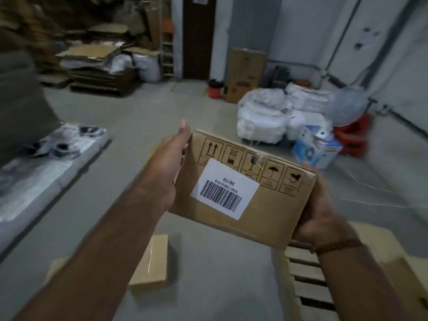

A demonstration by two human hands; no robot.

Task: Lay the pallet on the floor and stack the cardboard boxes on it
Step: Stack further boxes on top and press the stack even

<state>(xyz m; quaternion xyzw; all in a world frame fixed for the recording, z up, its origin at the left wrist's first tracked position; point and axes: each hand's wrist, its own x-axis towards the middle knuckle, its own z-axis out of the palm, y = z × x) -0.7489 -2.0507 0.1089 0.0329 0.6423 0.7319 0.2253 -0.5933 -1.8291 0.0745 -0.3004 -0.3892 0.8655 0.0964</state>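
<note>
I carry a brown cardboard box [266,205] with a white barcode label and printed handling symbols in the air at the centre of view. My left hand [169,167] lies flat against its left side, fingers straight. My right hand [319,214] cups its right end, fingers wrapped round the far edge. A wooden slatted pallet [308,281] lies on the floor at the lower right, below the box. Another cardboard box [152,262] lies on the floor under my left forearm. A tan cardboard shape [407,281] shows at the far lower right.
White filled sacks [264,117] and a blue-and-white carton [317,149] sit at the right by the wall. Flattened cardboard is piled on a dark pallet [99,66] at the back left. White sheets [34,172] lie along the left. Bare concrete floor [143,117] spreads ahead.
</note>
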